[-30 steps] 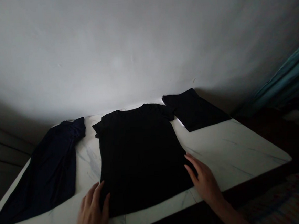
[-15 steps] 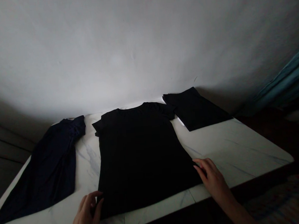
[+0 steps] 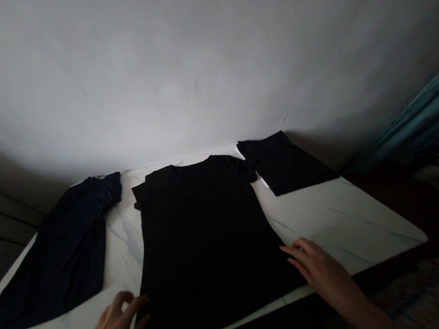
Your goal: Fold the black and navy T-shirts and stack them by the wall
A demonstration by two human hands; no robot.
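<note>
A black short-sleeved T-shirt lies spread flat, its neckline toward the wall and its hem along the near table edge. My left hand is at its lower left side, thumb and forefinger apart, tips resting on the cloth. At the lower right side, my right hand has its fingers stretched out and apart from the thumb, touching the fabric edge. Left of the T-shirt lies a dark navy garment with a short sleeve, slightly wrinkled. A folded black garment sits at the back right, meeting the T-shirt's right sleeve.
Beneath the clothes is a white marble-patterned table pushed against a pale wall. A teal curtain-like cloth hangs at the right. Patterned fabric shows at the lower right, below the table's edge.
The T-shirt's hem has come nearer to the table's front edge, its lower corners wider apart. Both hands have moved toward me, and my left thumb and forefinger are farther apart.
</note>
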